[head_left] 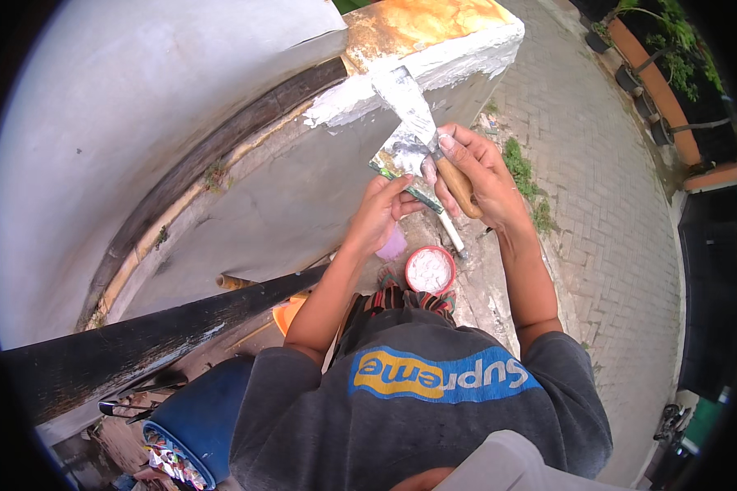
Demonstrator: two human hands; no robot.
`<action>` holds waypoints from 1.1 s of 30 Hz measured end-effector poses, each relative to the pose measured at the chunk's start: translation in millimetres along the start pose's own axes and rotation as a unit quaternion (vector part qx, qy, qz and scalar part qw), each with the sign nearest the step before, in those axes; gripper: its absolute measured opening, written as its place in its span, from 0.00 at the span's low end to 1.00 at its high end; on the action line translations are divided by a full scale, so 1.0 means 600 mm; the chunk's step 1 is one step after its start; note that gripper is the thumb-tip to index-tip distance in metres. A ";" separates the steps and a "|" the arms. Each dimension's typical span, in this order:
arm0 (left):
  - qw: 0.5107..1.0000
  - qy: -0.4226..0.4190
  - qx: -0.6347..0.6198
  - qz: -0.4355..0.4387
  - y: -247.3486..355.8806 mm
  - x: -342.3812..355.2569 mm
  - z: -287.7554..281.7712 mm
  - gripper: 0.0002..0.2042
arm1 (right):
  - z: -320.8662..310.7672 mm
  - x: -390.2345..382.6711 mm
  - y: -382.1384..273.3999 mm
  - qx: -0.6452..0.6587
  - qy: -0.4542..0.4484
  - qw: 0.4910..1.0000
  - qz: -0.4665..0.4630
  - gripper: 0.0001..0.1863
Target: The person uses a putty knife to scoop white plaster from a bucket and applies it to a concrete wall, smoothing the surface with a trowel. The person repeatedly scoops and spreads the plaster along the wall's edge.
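Observation:
My right hand (487, 176) is closed around the wooden handle of a putty knife (409, 102), whose blade is smeared with white paste and points up toward the wall. My left hand (378, 214) grips a flat scraper plate (400, 154) by its dark green edge, with white paste on its face. The knife's blade overlaps the plate, and the two hands are close together. Just ahead, fresh white paste (344, 100) coats the edge of a low wall (422, 29) with an orange-stained top. Below my hands stands a red tub (430, 270) of white paste.
A dark pole (172, 335) slants across the left, near a blue bin (205, 417) with litter inside. An orange object (289, 313) lies by my left arm. To the right runs a paved lane (602, 204), with potted plants (630, 78) along its far side.

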State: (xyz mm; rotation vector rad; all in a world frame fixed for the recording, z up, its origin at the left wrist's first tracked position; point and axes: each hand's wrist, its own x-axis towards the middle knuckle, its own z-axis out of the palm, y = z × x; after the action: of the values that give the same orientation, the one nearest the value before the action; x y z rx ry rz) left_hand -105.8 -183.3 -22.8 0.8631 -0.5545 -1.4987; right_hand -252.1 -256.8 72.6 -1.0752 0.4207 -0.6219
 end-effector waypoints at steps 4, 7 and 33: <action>0.999 -0.029 -0.009 0.008 -0.011 0.011 -0.009 0.13 | 0.000 0.027 0.020 0.074 -0.034 0.996 0.035 0.15; 0.999 -0.030 -0.010 0.007 -0.013 0.013 -0.013 0.12 | -0.008 0.037 0.024 0.092 -0.060 0.992 0.062 0.16; 0.999 0.008 -0.050 0.001 -0.007 0.007 -0.020 0.12 | -0.003 0.048 -0.014 -0.164 0.055 0.985 0.000 0.13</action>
State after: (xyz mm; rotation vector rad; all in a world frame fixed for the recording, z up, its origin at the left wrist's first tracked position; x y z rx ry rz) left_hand -99.0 -185.2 -34.3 0.7961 -0.4634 -1.5039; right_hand -233.5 -279.7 79.2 -1.3571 0.6345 -0.6272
